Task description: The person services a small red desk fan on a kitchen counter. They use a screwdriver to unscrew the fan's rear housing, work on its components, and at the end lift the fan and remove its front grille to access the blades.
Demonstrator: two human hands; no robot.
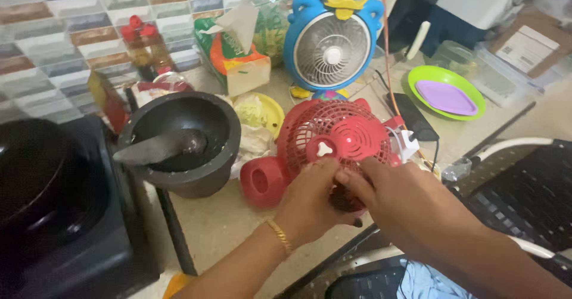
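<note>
Stove: at the left edge of the table we see a black stove [65, 215] with a dark pan [36, 174] on it.
Mortar: just right of the stove stands a black mortar [179, 141], upright, with a grey pestle [158, 149] lying tilted inside.
Back of the table: behind the mortar we see bottles with red caps [143, 42] against the tiled wall, then a tissue box [238, 57] with a tissue sticking up.
Yellow plate: between the mortar and the red fan lies a yellow plate [268, 111] with crumpled pale wrapping [253, 138] beside it.
Red fan: near the front edge, about the middle of the table, lies a small red fan [333, 135], tilted back with its grille facing up; its red foot [262, 183] sits at its lower left.
Left hand: our left hand [310, 200], with a gold bangle [279, 236] at the wrist, has its grip pinched together on the lower rim of the red fan's grille.
Right hand: our right hand [387, 194] meets the left one there, its grip closed on the same lower rim; the fingertips touch.
Blue fan: behind the red one, towards the back edge, stands a blue fan [332, 45] shaped like a cartoon bird, upright.
Right side: a black phone [414, 120] lies just right of the red fan, and a green plate [426, 75] holding a purple lid [447, 96] sits near the right edge.
</note>
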